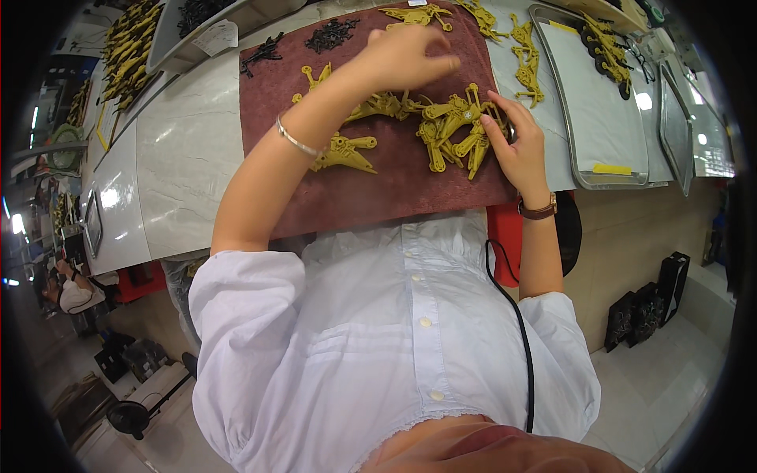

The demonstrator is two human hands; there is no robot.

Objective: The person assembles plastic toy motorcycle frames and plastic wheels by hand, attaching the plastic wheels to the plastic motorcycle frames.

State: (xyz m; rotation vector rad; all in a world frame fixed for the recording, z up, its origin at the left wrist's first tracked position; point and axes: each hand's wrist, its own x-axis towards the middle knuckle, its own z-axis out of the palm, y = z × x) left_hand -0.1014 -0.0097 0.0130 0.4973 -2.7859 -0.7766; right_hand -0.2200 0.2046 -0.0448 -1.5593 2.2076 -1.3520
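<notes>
My left hand (410,59) reaches across the far part of a dark red cloth (315,201). Its thumb and forefinger are apart, and nothing shows between them; the other fingers are partly hidden. Below it, my left forearm covers some yellow plastic parts (351,150). At the right side of the cloth, my right hand (520,142) has its thumb and fingers around the edge of a jointed yellow plastic assembly (453,118). A dark, shiny rounded thing (511,132) shows under that palm; its kind I cannot make out.
Small black parts (331,35) lie in piles at the cloth's far left. More yellow parts (524,59) lie beyond its right edge. A metal tray (607,134) with a white sheet stands at right. A grey bin (213,35) holds black pieces at far left.
</notes>
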